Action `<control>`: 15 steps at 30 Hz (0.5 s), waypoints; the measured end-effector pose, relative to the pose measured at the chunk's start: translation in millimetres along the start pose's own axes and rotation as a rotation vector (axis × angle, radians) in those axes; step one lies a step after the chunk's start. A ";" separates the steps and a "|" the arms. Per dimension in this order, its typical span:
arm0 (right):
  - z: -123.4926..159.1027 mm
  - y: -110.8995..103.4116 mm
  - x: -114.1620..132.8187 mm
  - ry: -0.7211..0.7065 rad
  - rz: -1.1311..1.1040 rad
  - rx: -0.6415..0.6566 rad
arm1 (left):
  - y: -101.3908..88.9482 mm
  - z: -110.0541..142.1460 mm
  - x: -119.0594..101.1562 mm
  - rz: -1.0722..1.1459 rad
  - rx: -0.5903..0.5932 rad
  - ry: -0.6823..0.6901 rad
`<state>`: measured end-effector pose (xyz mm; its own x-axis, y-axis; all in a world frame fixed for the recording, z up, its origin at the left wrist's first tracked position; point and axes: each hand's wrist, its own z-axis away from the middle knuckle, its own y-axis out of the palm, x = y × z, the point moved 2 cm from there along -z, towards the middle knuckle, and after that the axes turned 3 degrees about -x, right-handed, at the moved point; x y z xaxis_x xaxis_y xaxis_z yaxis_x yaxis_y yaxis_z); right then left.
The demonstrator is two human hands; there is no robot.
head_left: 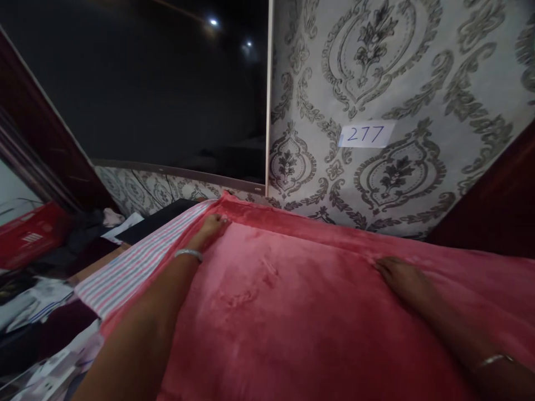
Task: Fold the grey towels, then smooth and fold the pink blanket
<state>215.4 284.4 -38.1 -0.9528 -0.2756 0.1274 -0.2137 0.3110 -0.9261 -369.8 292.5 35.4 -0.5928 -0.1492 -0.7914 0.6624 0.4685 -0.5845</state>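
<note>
A red plush blanket (292, 301) spreads across the front of the view, with a layer folded over along its far side. My left hand (213, 224) is at the far left corner of that layer, its fingers closed on the edge. Further right along the same edge is my right hand (399, 273), its fingers bent down and closed on the fabric; the fingertips are partly hidden. From under the blanket's left side comes a striped pink, grey and white cloth (137, 262).
A large dark television (167, 94) hangs on the patterned wall behind the blanket. A paper label (366, 134) reading 277 is stuck to the wallpaper. To the left are a red box (33, 236), a black flat surface (156, 221) and jumbled clothes (39, 301).
</note>
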 end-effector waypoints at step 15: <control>-15.5 37.1 -23.4 0.144 0.000 -0.042 | 33.3 -21.3 10.6 -0.276 -0.072 0.030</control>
<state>226.4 316.4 -70.0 -0.9733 -0.1429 0.1798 -0.2195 0.3493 -0.9109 -363.8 325.1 11.4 -0.7600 -0.2545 -0.5980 0.4407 0.4745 -0.7620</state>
